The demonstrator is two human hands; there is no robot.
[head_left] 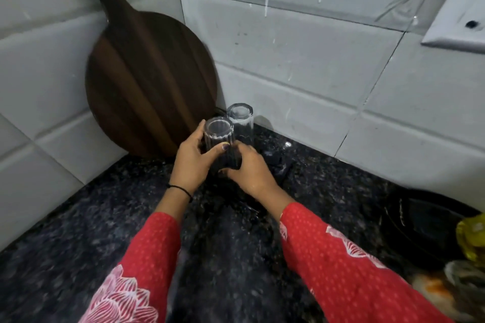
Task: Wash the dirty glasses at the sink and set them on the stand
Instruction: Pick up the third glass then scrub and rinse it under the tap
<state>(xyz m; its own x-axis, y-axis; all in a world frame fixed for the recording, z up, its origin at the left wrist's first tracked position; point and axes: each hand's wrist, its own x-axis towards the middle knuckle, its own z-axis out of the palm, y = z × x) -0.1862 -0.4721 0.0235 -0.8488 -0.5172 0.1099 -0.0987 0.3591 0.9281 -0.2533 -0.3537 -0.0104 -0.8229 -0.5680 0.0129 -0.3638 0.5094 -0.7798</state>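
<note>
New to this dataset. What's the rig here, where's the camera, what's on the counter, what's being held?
No robot here: the grip is a person's two bare hands, in red sleeves. The single picture comes from a wide-angle camera worn on the head, looking forward and down. The left hand and right hand both curl round the near glass at the dark speckled counter. A second glass stands right behind it, by the tiled wall. A round wooden board leans in the corner; a black pan sits at the right edge. No sink shows.
</note>
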